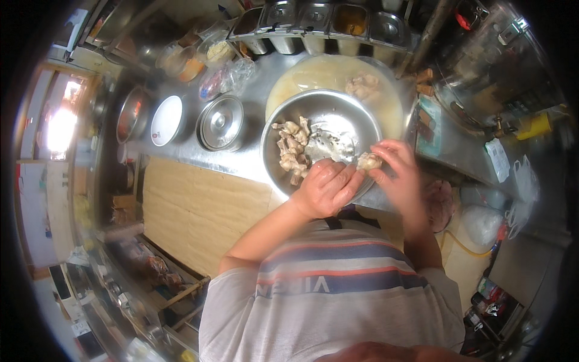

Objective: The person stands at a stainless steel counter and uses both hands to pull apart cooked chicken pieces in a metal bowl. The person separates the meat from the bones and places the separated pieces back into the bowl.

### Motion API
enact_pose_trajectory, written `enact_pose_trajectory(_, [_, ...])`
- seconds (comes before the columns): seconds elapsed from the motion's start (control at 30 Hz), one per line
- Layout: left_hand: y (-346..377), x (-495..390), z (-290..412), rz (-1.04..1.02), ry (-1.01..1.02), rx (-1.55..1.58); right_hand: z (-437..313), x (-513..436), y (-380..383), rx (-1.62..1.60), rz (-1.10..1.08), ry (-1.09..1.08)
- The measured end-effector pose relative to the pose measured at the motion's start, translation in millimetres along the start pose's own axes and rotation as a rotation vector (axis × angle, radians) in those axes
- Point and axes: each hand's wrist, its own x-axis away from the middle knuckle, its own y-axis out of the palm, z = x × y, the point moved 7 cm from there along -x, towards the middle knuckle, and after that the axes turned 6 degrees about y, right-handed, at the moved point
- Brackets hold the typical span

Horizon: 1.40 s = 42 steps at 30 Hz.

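Observation:
A pale piece of bone-in poultry (369, 161) is held between my two hands over the right rim of a wide stainless steel bowl (323, 103). My right hand (399, 168) grips it with thumb and fingertips from the right. My left hand (329, 186) is curled and meets the piece on its left side; its thumb is mostly hidden. Several similar poultry pieces (292, 149) lie along the bowl's left wall. Small dark bits and a little liquid show on the bowl's bottom. Behind the bowl, a large round tub of cloudy yellowish liquid (312, 74) holds more poultry (363, 85).
Left on the metal counter stand a lidded steel pot (220, 118), a white bowl (167, 120) and a steel bowl with reddish contents (131, 115). Plastic bags (228, 78) lie behind them. Metal food pans (312, 19) line the back; a large metal vessel (493, 68) stands right.

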Motion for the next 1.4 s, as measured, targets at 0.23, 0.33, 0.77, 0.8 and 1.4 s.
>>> enact_pose_trajectory(0.23, [3, -2, 4, -0.040, 0.120, 0.015, 4, -6, -2, -0.145, 0.076, 0.046])
enact_pose_trajectory(0.33, [1, -1, 4, -0.012, 0.101, 0.026, 26, -5, -16, -0.115, 0.211, 0.099])
enact_pose_trajectory(0.77, [59, 30, -87, -0.042, -0.739, 0.066, 64, 20, -24, -0.060, 0.275, 0.230])
enact_pose_trajectory(0.8, [73, 37, -104, -0.065, -0.866, 0.119, 65, 21, -26, -0.043, 0.274, 0.229])
enact_pose_trajectory(1.4, [44, 100, -190, -0.682, -0.840, -0.217, 96, 57, -50, 0.092, 0.286, 0.374])
